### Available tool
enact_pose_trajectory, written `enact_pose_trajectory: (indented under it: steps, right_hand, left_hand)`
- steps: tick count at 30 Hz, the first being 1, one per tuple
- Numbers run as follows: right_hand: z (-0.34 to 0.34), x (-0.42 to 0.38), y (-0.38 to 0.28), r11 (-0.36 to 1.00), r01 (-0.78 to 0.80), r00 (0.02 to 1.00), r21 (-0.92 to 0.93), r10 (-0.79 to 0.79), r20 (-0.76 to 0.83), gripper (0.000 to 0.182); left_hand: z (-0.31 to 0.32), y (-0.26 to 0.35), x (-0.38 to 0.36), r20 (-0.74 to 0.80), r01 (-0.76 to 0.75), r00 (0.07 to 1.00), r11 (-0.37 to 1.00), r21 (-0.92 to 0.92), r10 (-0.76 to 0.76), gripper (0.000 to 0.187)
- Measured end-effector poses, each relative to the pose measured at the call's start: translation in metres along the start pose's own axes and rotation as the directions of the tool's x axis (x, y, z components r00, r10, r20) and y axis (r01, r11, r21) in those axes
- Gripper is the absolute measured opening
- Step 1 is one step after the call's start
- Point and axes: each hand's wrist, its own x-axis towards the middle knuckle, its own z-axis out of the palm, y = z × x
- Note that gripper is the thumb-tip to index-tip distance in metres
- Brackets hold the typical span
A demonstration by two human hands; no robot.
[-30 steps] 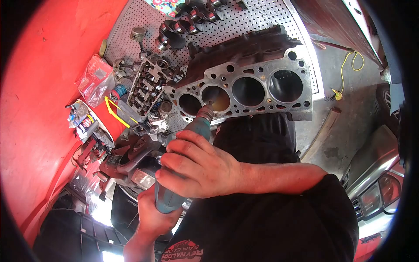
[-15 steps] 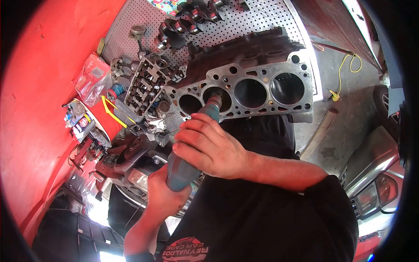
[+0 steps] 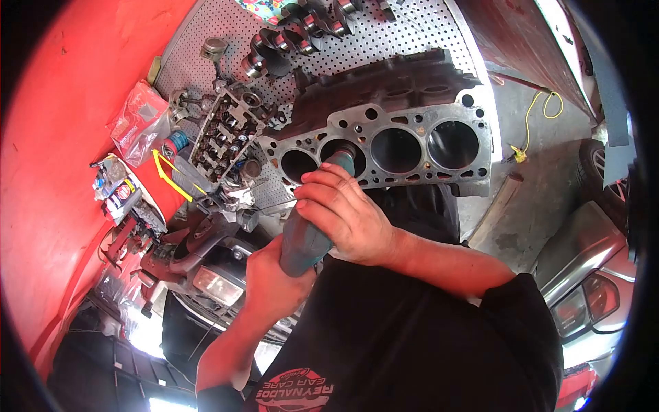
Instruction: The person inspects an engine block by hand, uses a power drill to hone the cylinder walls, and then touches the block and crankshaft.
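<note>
A teal and dark power drill is held at a slant in both hands, its front end reaching into the second bore from the left of an engine block. My left hand is wrapped around its rear part. Over the drill's front body lies my right hand, fingers curled across the top. Whatever is fitted at the drill's tip is hidden inside the dark bore. The block's flat face, with a row of several round bores, is turned toward me.
A crankshaft lies on the perforated metal table behind the block. Left of the block are a cylinder head and a piston with its rod. Cars stand at both sides; a yellow cord lies on the floor.
The drill and both hands have shifted up and to the right, and the drill's front end sits deeper in the bore. Both hands keep their hold.
</note>
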Motion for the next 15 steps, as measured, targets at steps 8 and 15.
enact_pose_trajectory:
  steps: [8, 15]
  right_hand:
    - [0.004, -0.004, 0.005, 0.998, -0.06, 0.998, 0.026, 0.06, -0.007, 0.063]
    - [0.013, -0.01, 0.006, 0.998, -0.047, 0.996, -0.052, 0.042, -0.084, 0.08]
  left_hand:
    - [0.002, -0.002, 0.015, 0.021, -0.026, 0.999, 1.0, 0.011, 0.026, 0.03]
    - [0.006, 0.001, 0.026, 0.011, -0.059, 0.998, 0.998, 0.027, 0.059, 0.031]
